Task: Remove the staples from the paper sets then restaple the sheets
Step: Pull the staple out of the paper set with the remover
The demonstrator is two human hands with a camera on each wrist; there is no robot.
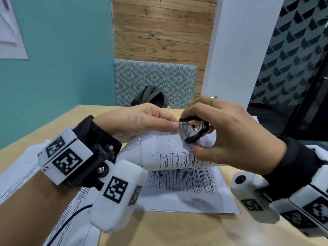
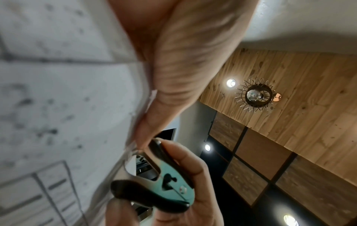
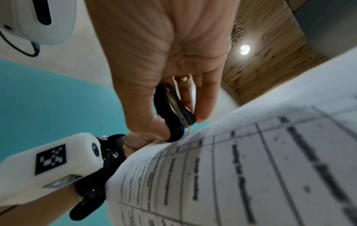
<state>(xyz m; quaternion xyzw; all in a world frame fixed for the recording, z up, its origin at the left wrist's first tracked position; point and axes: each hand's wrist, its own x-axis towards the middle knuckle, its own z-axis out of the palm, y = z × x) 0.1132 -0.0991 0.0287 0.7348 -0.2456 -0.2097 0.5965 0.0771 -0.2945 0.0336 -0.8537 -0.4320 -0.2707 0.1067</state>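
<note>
A stapled set of printed sheets [image 1: 159, 153] is lifted off the table and curls downward. My left hand [image 1: 142, 121] pinches its top corner between thumb and fingers. My right hand [image 1: 221, 132] grips a black staple remover [image 1: 194, 129] with metal claws set against that same corner, right beside my left thumb. In the left wrist view the staple remover [image 2: 164, 182] meets the edge of the paper set [image 2: 58, 91]. The right wrist view shows the staple remover [image 3: 173, 113] with its tip on the paper set [image 3: 251, 168]. The staple itself is too small to make out.
More printed sheets [image 1: 186, 196] lie flat on the wooden table [image 1: 168, 229] below the hands, and another stack [image 1: 19, 173] sits at the left. A black cable [image 1: 71, 219] runs across the lower left sheets. A patterned chair [image 1: 154, 80] with a dark bag stands beyond the table.
</note>
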